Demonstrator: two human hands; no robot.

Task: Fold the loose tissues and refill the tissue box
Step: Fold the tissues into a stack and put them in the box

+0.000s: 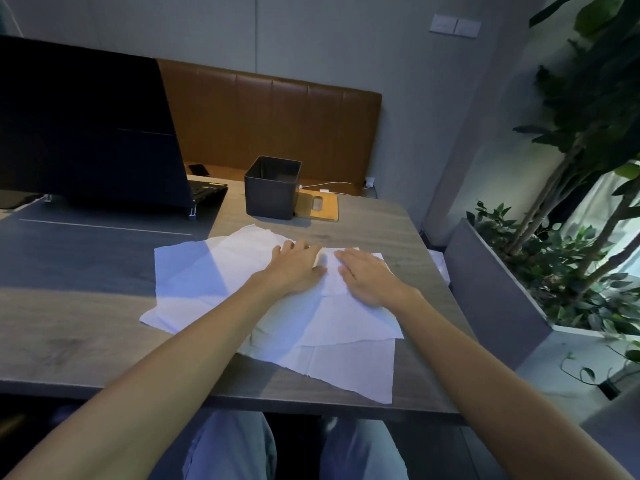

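Loose tissues [221,271] are being pressed flat on the table [391,226], near the middle.
The left hand [296,270] and right hand [369,277] are being laid on them, fingers straight and close together, gripping nothing. The sheets are being judged light, limp and easily torn, best pinched at corners. The tissue box [272,192] is standing open just beyond.

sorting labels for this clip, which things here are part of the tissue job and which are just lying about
Part of the job: loose tissues, dark tissue box, wooden slotted lid beside it, left hand and right hand pressing flat on the tissues.
Lying about: laptop, phone, white cable, potted plants.
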